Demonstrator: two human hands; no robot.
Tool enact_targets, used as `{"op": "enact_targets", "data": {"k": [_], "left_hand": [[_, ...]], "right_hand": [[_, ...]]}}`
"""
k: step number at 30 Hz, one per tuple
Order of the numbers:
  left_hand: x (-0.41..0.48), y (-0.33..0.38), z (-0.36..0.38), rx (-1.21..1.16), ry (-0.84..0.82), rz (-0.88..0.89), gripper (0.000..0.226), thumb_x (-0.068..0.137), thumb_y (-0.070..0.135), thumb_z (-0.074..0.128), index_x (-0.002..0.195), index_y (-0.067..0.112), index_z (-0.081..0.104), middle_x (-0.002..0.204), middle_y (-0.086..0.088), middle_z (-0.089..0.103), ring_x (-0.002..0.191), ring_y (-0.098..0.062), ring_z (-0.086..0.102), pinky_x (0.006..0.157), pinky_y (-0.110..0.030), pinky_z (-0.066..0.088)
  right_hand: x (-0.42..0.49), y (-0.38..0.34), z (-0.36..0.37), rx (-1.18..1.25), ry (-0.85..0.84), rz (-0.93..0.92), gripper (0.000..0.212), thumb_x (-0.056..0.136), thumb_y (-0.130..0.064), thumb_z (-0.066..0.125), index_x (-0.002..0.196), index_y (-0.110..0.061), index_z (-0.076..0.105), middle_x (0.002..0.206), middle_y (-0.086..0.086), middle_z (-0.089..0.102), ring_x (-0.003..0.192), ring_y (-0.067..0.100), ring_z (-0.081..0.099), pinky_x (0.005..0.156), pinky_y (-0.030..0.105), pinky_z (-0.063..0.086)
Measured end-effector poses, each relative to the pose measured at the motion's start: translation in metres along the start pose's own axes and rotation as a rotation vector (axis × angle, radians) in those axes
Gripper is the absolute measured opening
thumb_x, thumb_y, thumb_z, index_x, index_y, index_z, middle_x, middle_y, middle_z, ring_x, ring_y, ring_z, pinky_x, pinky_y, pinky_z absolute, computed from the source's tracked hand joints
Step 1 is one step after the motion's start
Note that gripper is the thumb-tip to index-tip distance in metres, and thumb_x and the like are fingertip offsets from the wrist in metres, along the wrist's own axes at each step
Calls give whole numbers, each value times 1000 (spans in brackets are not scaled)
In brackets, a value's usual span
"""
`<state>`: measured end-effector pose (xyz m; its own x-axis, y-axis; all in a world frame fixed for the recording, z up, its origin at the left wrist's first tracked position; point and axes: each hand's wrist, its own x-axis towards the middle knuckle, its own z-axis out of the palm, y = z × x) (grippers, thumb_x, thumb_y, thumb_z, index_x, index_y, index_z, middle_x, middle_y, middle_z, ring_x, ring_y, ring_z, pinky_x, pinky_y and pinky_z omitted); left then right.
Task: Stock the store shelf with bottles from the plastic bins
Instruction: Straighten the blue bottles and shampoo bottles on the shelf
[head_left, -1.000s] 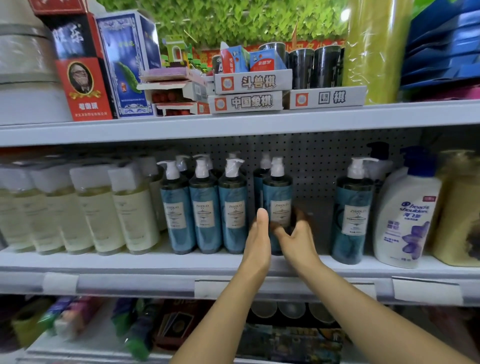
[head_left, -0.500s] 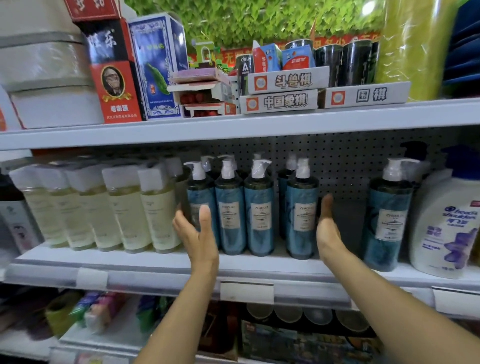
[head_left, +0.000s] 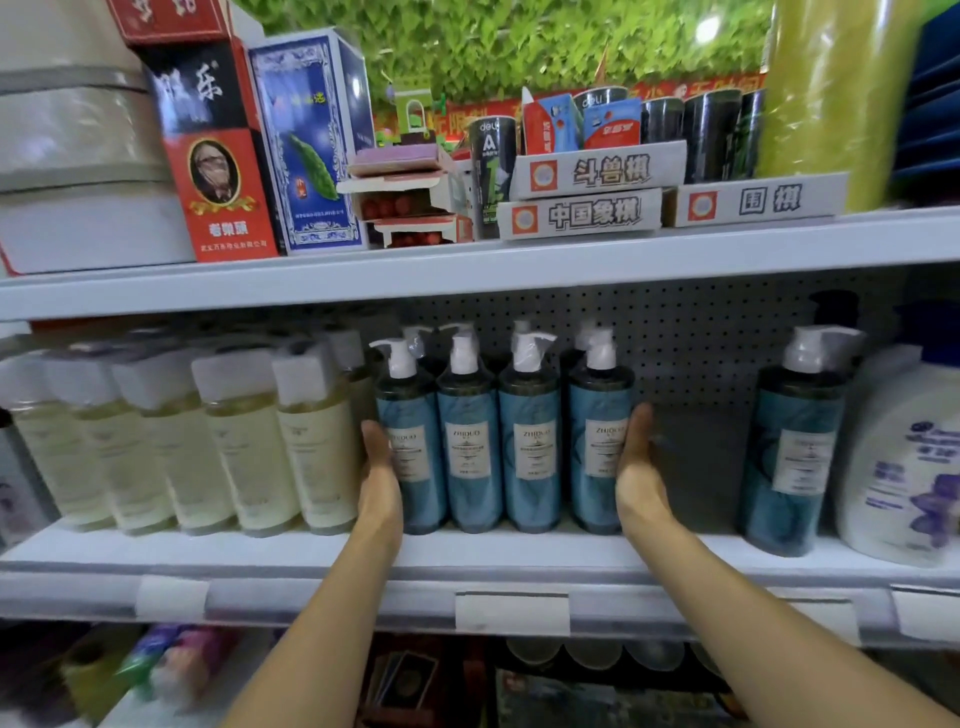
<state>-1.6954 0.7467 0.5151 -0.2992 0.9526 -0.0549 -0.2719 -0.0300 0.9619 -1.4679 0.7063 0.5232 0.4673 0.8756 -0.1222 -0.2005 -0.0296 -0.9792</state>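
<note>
Four blue pump bottles (head_left: 530, 415) are lined up near the front edge of the middle shelf (head_left: 208, 556). They are touched on each side by the flat left hand (head_left: 381, 483) and right hand (head_left: 638, 478), fingers straight.

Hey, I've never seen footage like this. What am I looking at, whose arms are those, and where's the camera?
No machine: a person's bare arms, filmed by one camera worn on their head, looking forward and down. The left hand and right hand lie flat against the outer sides of four blue pump bottles in a row on the grey metal shelf; neither curls round anything. Pale yellow square-capped bottles stand to the left; one more blue pump bottle and a white shampoo jug to the right.
</note>
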Motion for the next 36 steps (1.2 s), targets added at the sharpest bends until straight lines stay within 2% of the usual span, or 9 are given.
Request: {"op": "enact_targets", "data": {"k": [11, 14, 19, 25, 27, 28, 31, 33, 36], "left_hand": [[19, -12, -4, -5, -13, 7, 77, 92, 75, 28, 140, 21, 54, 136, -3, 60, 126, -26, 55, 115, -44, 36], [18, -11, -3, -10, -19, 9, 77, 92, 75, 29, 141, 21, 53, 137, -1, 60, 125, -25, 55, 115, -44, 36], [18, -9, -3, 5, -10, 14, 72, 95, 71, 30, 140, 20, 53, 137, -3, 60, 120, -25, 56, 111, -40, 39], [0, -12, 6, 37, 134, -17, 79, 93, 76, 25, 140, 18, 53, 136, -2, 59, 127, -29, 53, 112, -42, 37], [-15, -10, 14, 62, 205, 43, 73, 99, 67, 24, 142, 15, 49, 136, -1, 55, 131, -28, 48, 112, -40, 35], [-22, -10, 18, 94, 244, 113, 71, 100, 63, 23, 145, 12, 43, 145, -4, 48, 136, -28, 43, 115, -43, 32], [-44, -15, 30, 194, 307, 412, 60, 104, 50, 28, 147, 9, 34, 151, -8, 32, 140, -24, 29, 118, -49, 25], [-55, -23, 39, 218, 293, 524, 64, 99, 55, 28, 144, 11, 36, 148, -3, 30, 135, -18, 30, 116, -48, 27], [-70, -33, 52, 262, 278, 658, 69, 95, 58, 27, 147, 14, 36, 154, -2, 27, 142, -17, 25, 118, -42, 24]], "right_hand": [[5, 9, 16, 20, 26, -85, 78, 89, -76, 24, 142, -23, 46, 143, 6, 53, 130, 28, 51, 109, 41, 35], [3, 8, 16, 12, 19, -86, 82, 85, -79, 24, 142, -23, 46, 144, 5, 53, 130, 28, 51, 109, 42, 35], [2, 1, 8, -85, -12, -88, 75, 95, -69, 19, 147, -19, 40, 151, 9, 45, 138, 29, 43, 114, 43, 29], [-3, 4, -2, -219, -22, -90, 78, 92, -73, 19, 149, -23, 38, 153, 9, 42, 139, 32, 41, 116, 44, 29], [-7, 7, -6, -232, -30, -170, 69, 96, -67, 24, 145, -23, 43, 149, 9, 46, 136, 32, 45, 113, 43, 33], [-8, 9, -8, -227, -33, -249, 61, 98, -63, 29, 141, -24, 46, 145, 7, 50, 132, 30, 48, 110, 41, 38], [-15, 9, -18, -249, -35, -475, 40, 103, -36, 43, 140, -22, 47, 128, -4, 54, 118, 15, 51, 95, 29, 40], [-19, 8, -27, -279, -36, -537, 40, 103, -24, 44, 143, -20, 44, 126, -8, 49, 117, 10, 47, 97, 26, 38], [-23, 9, -43, -330, -34, -592, 43, 102, -24, 45, 145, -21, 41, 129, -9, 44, 122, 8, 41, 102, 25, 33]]}}
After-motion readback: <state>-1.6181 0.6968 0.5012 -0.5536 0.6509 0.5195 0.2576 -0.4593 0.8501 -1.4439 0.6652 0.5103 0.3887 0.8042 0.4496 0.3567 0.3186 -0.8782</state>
